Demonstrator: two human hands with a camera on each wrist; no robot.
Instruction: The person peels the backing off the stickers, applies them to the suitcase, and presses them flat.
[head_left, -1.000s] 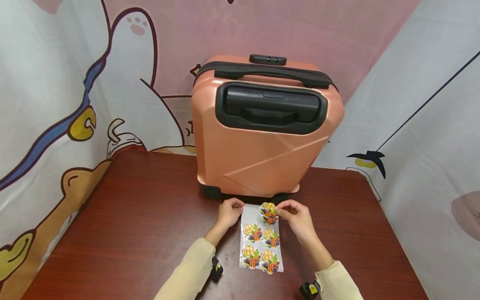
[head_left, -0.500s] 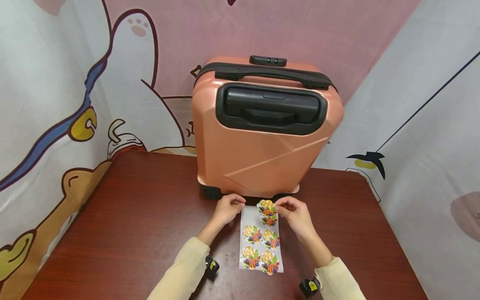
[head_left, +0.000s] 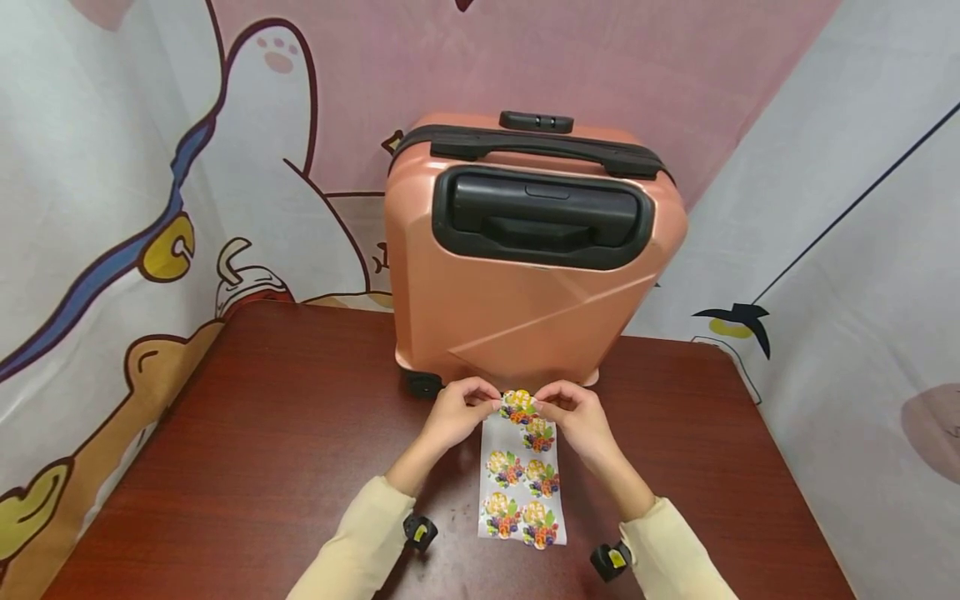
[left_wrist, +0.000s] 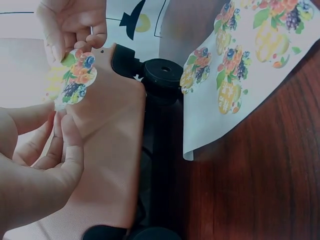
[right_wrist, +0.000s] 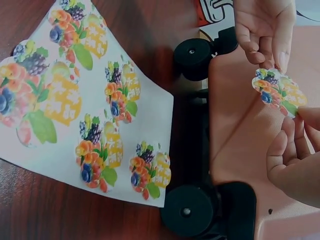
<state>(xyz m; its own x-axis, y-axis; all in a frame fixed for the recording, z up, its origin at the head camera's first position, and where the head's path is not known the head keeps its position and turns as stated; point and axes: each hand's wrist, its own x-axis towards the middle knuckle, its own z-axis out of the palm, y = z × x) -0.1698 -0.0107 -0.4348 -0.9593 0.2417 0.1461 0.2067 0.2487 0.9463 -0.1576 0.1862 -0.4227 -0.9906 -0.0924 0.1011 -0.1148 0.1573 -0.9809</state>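
Observation:
A round-edged fruit sticker point(head_left: 517, 406) is stretched between my two hands, lifted above the far end of the white sticker sheet point(head_left: 497, 435). My left hand point(head_left: 454, 417) pinches its left edge between thumb and fingertips. The opposite edge is pinched by my right hand point(head_left: 581, 423). In the left wrist view the sticker point(left_wrist: 74, 79) hangs in front of the suitcase, its printed face showing. Several matching stickers remain on the sheet, which lies on the table with one end slightly raised in the right wrist view, near the suitcase wheel point(right_wrist: 188, 211).
An upright orange-pink suitcase point(head_left: 517, 321) with black handles stands on the table just beyond the hands. The reddish-brown tabletop point(head_left: 300, 433) spreads to both sides. Cartoon-printed fabric point(head_left: 525, 58) hangs behind and around the table.
My right hand has moved left and away from me, drawing the sticker off the sheet's upper right area. My left hand has let go of the sheet's corner and taken the sticker's left edge.

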